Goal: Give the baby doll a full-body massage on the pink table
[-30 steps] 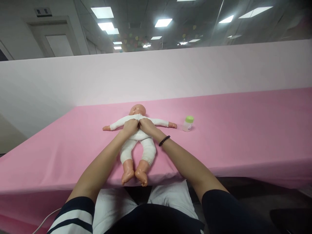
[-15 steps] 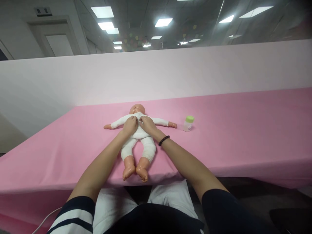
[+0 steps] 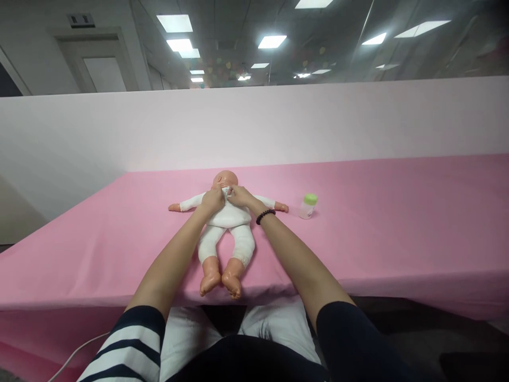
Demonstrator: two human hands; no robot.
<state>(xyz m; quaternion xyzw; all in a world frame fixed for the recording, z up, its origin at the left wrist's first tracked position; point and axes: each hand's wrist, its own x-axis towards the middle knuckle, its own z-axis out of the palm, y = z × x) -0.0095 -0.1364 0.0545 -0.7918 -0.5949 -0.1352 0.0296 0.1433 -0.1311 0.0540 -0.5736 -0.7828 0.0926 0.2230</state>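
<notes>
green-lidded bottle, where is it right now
In the head view, the green-lidded bottle stands on the pink cloth, right of the doll, just beyond its outstretched arm on that side.

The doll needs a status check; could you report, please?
Left hand and right hand on the doll, near its neck, grip unclear. Doll lying flat, arms spread. Green-lidded jar off right, apart.

Left sleeve navy, white-striped; right sleeve dark navy; black coiled bracelet; white trousers.
</notes>
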